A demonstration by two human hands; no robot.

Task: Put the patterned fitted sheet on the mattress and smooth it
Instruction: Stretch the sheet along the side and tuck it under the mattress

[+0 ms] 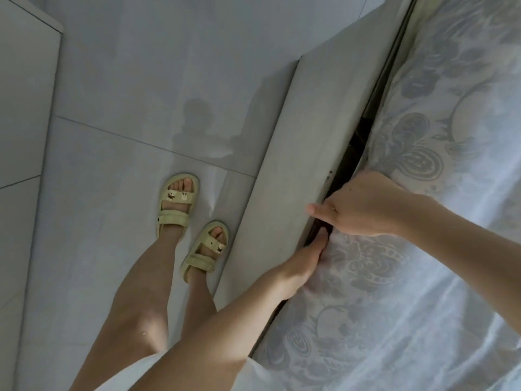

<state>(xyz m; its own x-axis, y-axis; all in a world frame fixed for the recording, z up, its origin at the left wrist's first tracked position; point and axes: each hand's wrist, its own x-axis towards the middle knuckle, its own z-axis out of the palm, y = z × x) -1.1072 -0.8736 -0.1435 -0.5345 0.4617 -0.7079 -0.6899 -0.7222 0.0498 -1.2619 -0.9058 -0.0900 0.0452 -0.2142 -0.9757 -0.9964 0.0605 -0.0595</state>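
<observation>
Head view, looking straight down the side of the bed. The patterned fitted sheet (428, 292), pale with grey-blue floral swirls, covers the whole right side of the frame. It's already over the mattress, which is fully hidden underneath. Its edge runs diagonally from upper right to bottom centre, along a narrow dark gap (363, 134) between it and the pale grey bed frame rail (304, 131).

Both hands are at that gap, around centre-right. The left hand (301, 263) comes up from the bottom, with fingers (321, 238) straight, pressed together and pushed down against the sheet's edge in the slot. The right hand (363, 204) reaches in from the right just above it, close but not touching. Its thumb (317, 210) sticks out over the rail, but the fingers drop into the gap, so I can't tell whether they're gripping anything.

The slot is really tight, widening a bit above the right hand. The rail sits wide between the person and the sheet.

Left of the rail there's a strip of glossy grey tiled floor (127, 103), where the feet stand in pale yellow sandals (176, 206) close to the rail. A pale flat panel (22, 108) boxes in the far left edge.
</observation>
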